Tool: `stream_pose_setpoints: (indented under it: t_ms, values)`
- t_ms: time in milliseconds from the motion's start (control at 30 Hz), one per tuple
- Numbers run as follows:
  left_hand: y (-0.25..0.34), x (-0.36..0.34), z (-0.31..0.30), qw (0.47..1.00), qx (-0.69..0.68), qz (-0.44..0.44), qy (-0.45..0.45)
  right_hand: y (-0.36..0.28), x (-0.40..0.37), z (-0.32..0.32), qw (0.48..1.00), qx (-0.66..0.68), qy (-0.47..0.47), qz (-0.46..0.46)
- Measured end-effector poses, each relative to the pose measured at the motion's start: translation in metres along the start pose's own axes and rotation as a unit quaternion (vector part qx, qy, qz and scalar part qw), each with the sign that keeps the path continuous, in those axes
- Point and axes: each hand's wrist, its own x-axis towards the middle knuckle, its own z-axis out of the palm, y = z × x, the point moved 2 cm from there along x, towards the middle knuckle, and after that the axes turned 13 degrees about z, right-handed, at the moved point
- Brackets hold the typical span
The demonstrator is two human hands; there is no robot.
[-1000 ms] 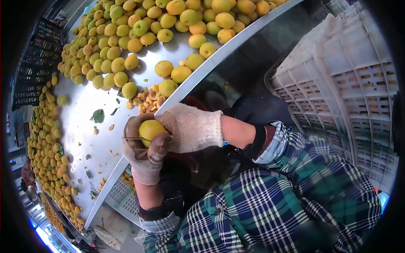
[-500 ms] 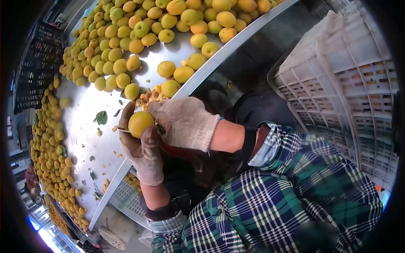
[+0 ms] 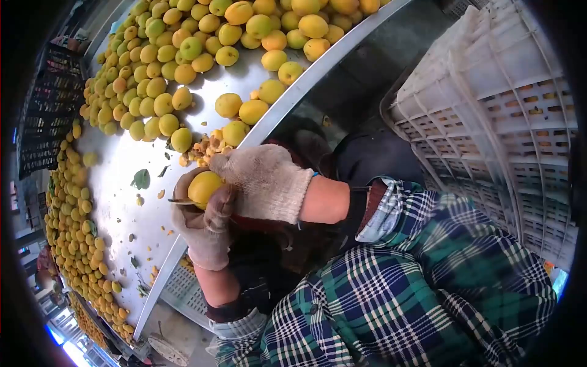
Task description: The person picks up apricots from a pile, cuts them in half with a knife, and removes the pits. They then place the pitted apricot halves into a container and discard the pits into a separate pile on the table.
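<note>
In my gloved left hand (image 3: 208, 223) is a yellow apricot (image 3: 206, 188), held between the thumb and curled fingers. A thin, blade-like strip (image 3: 181, 202) pokes out past the fruit's left side; its other end is hidden. My right hand (image 3: 263, 180), in a soiled knitted glove, is closed right beside the apricot, and whatever its fingers grip is out of sight. Just beyond both hands, a small heap of apricot scraps (image 3: 211, 147) lies on the metal table (image 3: 131, 177) near a few whole apricots (image 3: 235, 132).
Piled apricots (image 3: 165, 55) cover the table's far part, and more line its left side (image 3: 76, 214). A black crate (image 3: 49, 110) stands at the far left. White crates (image 3: 483, 110) rise at my right, and another white basket (image 3: 186, 293) sits below the table edge.
The view has shifted slightly, so the table's contents appear lower and further left. My left fingers have curled closer round the apricot, and the strip now shows more clearly.
</note>
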Motion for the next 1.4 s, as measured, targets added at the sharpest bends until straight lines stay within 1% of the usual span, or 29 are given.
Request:
stream_pose_setpoints:
  t_ms: [100, 167, 267, 300, 400, 467, 500, 567, 667, 767, 800, 867, 900, 933, 1000, 1067, 1100, 1133, 1167, 1200, 1233, 1333, 1367, 1400]
  values:
    - [-0.003, 0.000, -0.009, 0.999, 0.037, 0.022, -0.031, 0.001, -0.001, -0.001, 0.997, 0.055, -0.055, -0.007]
    - [-0.001, 0.002, -0.011, 0.995, 0.061, 0.060, -0.043, 0.003, 0.000, 0.003, 0.993, 0.086, -0.077, -0.027]
    - [0.001, 0.000, -0.012, 0.986, 0.089, 0.124, -0.070, 0.006, 0.003, 0.005, 0.983, 0.149, -0.080, -0.070]
    - [0.001, -0.001, -0.012, 0.981, 0.097, 0.146, -0.082, 0.007, 0.003, 0.003, 0.981, 0.145, -0.097, -0.079]
    - [0.002, -0.002, -0.005, 0.987, 0.076, 0.134, -0.039, 0.008, 0.004, -0.006, 0.975, 0.145, -0.141, -0.095]
    - [-0.003, -0.004, -0.003, 0.987, 0.067, 0.145, -0.027, 0.010, 0.007, -0.005, 0.969, 0.157, -0.163, -0.095]
    - [-0.004, -0.005, -0.003, 0.987, 0.062, 0.150, -0.023, 0.010, 0.007, -0.005, 0.968, 0.164, -0.160, -0.102]
    - [0.003, -0.005, 0.001, 0.992, 0.034, 0.118, 0.000, 0.011, 0.010, -0.006, 0.965, 0.175, -0.156, -0.119]
    - [-0.001, -0.004, -0.002, 0.998, 0.002, 0.066, 0.024, 0.007, 0.017, -0.003, 0.978, 0.112, -0.144, -0.097]
    - [-0.006, 0.001, -0.015, 0.999, -0.011, 0.012, 0.052, 0.007, 0.016, -0.018, 0.989, 0.074, -0.124, -0.025]
    - [-0.007, 0.002, -0.021, 0.998, -0.012, -0.006, 0.065, 0.011, 0.016, -0.021, 0.987, 0.071, -0.144, -0.009]
    - [-0.011, 0.003, -0.029, 0.996, 0.004, 0.011, 0.087, 0.019, 0.018, -0.029, 0.986, 0.059, -0.151, -0.043]
    - [-0.013, 0.004, -0.029, 0.995, 0.014, 0.021, 0.098, 0.023, 0.020, -0.033, 0.982, 0.052, -0.177, -0.044]
    - [-0.016, 0.005, -0.030, 0.993, 0.024, 0.030, 0.109, 0.020, 0.019, -0.045, 0.975, 0.065, -0.212, 0.001]
    - [-0.015, 0.008, -0.035, 0.979, 0.168, 0.093, 0.064, 0.023, 0.020, -0.052, 0.959, 0.165, -0.229, 0.014]
    - [-0.002, 0.010, -0.033, 0.942, 0.293, 0.165, -0.001, 0.016, 0.021, -0.055, 0.919, 0.273, -0.252, 0.131]
    - [-0.003, 0.009, -0.028, 0.952, 0.266, 0.149, 0.008, 0.009, 0.020, -0.056, 0.889, 0.326, -0.259, 0.192]
    - [0.000, 0.010, -0.025, 0.939, 0.292, 0.182, -0.025, 0.002, 0.020, -0.053, 0.886, 0.315, -0.253, 0.227]
    - [0.005, 0.011, -0.021, 0.922, 0.316, 0.215, -0.058, 0.005, 0.027, -0.035, 0.933, 0.264, -0.203, 0.135]
    - [0.009, 0.011, -0.018, 0.903, 0.339, 0.248, -0.092, 0.002, 0.031, -0.028, 0.965, 0.210, -0.151, 0.043]
    - [0.003, 0.009, -0.019, 0.904, 0.333, 0.249, -0.096, 0.004, 0.027, -0.022, 0.966, 0.176, -0.176, 0.066]
    - [0.010, 0.009, -0.014, 0.906, 0.308, 0.258, -0.132, 0.001, 0.026, -0.014, 0.935, 0.263, -0.234, 0.037]
    - [0.011, 0.008, -0.014, 0.910, 0.299, 0.262, -0.121, -0.001, 0.023, -0.014, 0.900, 0.320, -0.276, 0.107]
    - [0.011, 0.007, -0.015, 0.913, 0.289, 0.267, -0.111, -0.001, 0.023, -0.012, 0.900, 0.337, -0.261, 0.085]
